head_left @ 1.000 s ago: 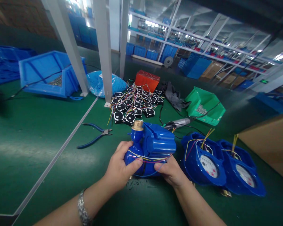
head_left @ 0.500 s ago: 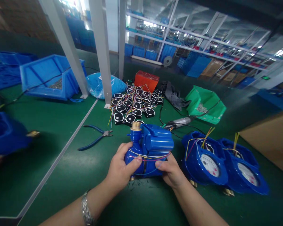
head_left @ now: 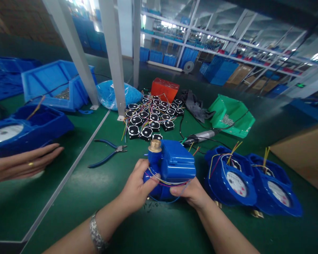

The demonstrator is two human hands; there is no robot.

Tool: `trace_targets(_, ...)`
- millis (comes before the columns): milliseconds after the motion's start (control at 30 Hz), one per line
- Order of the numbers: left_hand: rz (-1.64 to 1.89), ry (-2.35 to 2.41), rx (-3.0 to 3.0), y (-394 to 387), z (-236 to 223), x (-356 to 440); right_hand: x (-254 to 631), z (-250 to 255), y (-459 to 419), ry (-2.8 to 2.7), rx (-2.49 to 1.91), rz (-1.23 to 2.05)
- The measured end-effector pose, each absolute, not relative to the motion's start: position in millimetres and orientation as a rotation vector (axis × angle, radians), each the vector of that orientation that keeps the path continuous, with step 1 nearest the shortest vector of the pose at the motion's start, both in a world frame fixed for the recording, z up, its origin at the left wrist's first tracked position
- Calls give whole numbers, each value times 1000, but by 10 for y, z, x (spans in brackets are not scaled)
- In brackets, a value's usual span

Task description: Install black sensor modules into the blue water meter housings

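Our left hand (head_left: 135,187), one: gripping the left side of a blue meter housing (head_left: 178,160), thumb on the near face. Our right hand (head_left: 193,192), one: gripping the same housing's right side. Housing: between our two hands, brass fitting (head_left: 155,145) at far left. Two blue meters (head_left: 236,184): right of our right hand. Pliers (head_left: 118,149): handles spread, left of the housing. Black modules (head_left: 147,132), piled: beyond.

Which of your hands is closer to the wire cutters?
Left. The left hand is right of the wire cutters, gripping a blue water meter; the right hand is farther right, on its other side.
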State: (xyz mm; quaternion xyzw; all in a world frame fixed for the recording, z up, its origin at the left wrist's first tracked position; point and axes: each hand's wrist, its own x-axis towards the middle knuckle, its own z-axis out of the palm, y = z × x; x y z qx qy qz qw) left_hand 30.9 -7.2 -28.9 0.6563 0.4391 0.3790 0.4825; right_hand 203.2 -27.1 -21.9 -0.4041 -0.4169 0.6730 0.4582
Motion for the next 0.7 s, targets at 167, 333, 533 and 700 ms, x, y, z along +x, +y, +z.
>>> trace_targets(167, 963, 1023, 1561, -80, -265, 314, 1979, -150, -345, -1045, -1075, 1599)
trace_targets(333, 955, 905, 1027, -73, -274, 319, 2104, -80, -334, -1247, -953, 1579)
trace_targets(533, 887, 857, 610, -38, -344, 388, 2098, -123, -280, -1160, -963, 1591)
trace_targets(700, 795, 884, 694, -71, -353, 318, 1961, -179, -311, -897, -820, 1682)
